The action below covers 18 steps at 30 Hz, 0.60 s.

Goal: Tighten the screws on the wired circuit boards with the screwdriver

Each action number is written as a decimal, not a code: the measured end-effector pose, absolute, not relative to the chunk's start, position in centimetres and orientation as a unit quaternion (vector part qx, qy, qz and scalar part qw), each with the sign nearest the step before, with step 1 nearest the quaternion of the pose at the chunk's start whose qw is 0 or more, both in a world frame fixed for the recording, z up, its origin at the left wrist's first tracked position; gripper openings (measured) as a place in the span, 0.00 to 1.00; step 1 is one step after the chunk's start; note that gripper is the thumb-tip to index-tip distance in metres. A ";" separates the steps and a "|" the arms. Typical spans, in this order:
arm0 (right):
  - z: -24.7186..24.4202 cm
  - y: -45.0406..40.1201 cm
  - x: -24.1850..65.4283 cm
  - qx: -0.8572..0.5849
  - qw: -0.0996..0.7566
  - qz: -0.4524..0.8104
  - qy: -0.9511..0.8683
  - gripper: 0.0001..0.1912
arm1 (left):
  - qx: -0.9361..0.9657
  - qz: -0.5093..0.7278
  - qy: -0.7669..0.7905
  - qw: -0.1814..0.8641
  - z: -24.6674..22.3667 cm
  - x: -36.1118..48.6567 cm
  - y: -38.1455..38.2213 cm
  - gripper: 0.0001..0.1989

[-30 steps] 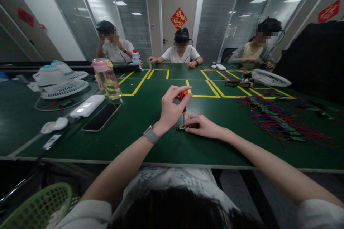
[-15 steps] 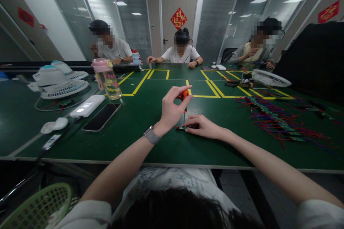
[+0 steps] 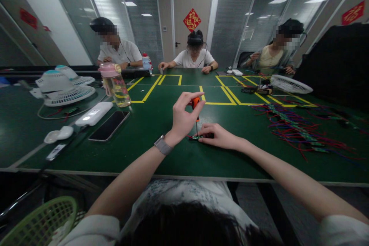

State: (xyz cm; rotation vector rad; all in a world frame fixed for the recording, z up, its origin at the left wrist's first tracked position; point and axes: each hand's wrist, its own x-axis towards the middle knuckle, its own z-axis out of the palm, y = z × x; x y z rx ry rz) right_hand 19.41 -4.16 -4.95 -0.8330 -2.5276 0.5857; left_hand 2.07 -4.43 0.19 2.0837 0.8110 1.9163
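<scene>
Between the fingers of my left hand (image 3: 184,113) is the orange and black handle of a screwdriver (image 3: 196,103). Its thin shaft points straight down, and its tip meets a small green circuit board (image 3: 195,137) lying on the table. My right hand (image 3: 216,135) rests on the table just right of the shaft, its fingers closed on the board's right end. Part of the board is hidden under those fingertips. Reddish wire shows at the board's left end.
Many circuit boards with red and blue wires (image 3: 300,128) lie to the right. At left are a phone (image 3: 109,125), a white power bank (image 3: 94,113), a pink-lidded bottle (image 3: 117,86) and white fans (image 3: 67,88). Yellow tape marks the green table (image 3: 138,157). Three people sit opposite.
The screwdriver's handle has tilted slightly left along with my left fingers. My right hand and the board stay in place. Across the table, the left and right people have shifted posture.
</scene>
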 end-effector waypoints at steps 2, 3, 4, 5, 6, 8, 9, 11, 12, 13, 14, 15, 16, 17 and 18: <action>-5.0 -4.1 19.4 -0.298 0.209 0.207 -0.908 0.13 | 0.698 0.653 0.285 0.073 0.3 2.0 -4.6 0.06; -5.0 -4.1 19.4 -0.298 0.209 0.208 -0.908 0.13 | 0.694 0.656 0.290 0.066 0.3 1.9 -4.6 0.05; -5.0 -4.1 19.4 -0.299 0.210 0.209 -0.907 0.13 | 0.692 0.657 0.292 0.064 0.3 1.9 -4.6 0.06; -5.0 -4.1 19.4 -0.298 0.210 0.212 -0.907 0.13 | 0.692 0.658 0.291 0.064 0.3 1.8 -4.6 0.08; -5.0 -4.2 19.4 -0.298 0.210 0.215 -0.906 0.13 | 0.693 0.658 0.287 0.068 0.2 1.7 -4.5 0.10; -4.9 -4.2 19.4 -0.299 0.209 0.222 -0.904 0.13 | 0.700 0.653 0.275 0.091 0.0 1.7 -4.3 0.14; -4.9 -4.2 19.4 -0.300 0.209 0.223 -0.904 0.13 | 0.703 0.650 0.268 0.109 -0.1 1.7 -4.3 0.15; -4.8 -4.3 19.4 -0.303 0.208 0.222 -0.903 0.14 | 0.702 0.646 0.260 0.149 -0.2 1.8 -4.1 0.15; -4.8 -4.3 19.4 -0.304 0.208 0.222 -0.903 0.14 | 0.700 0.645 0.260 0.164 -0.2 1.9 -4.1 0.14; -4.8 -4.3 19.4 -0.305 0.207 0.221 -0.903 0.14 | 0.697 0.645 0.260 0.174 -0.2 2.0 -4.2 0.13; -4.8 -4.3 19.4 -0.305 0.207 0.221 -0.903 0.13 | 0.695 0.646 0.261 0.177 -0.1 2.0 -4.2 0.13; -4.9 -4.3 19.4 -0.305 0.207 0.221 -0.903 0.13 | 0.695 0.647 0.264 0.173 0.0 2.1 -4.3 0.12; -4.9 -4.2 19.4 -0.304 0.207 0.221 -0.903 0.13 | 0.695 0.647 0.266 0.164 0.0 2.1 -4.4 0.11; -4.9 -4.2 19.4 -0.304 0.208 0.221 -0.903 0.13 | 0.697 0.647 0.270 0.152 0.1 2.1 -4.5 0.11; -4.9 -4.2 19.4 -0.303 0.209 0.220 -0.903 0.13 | 0.699 0.646 0.274 0.139 0.2 2.1 -4.6 0.10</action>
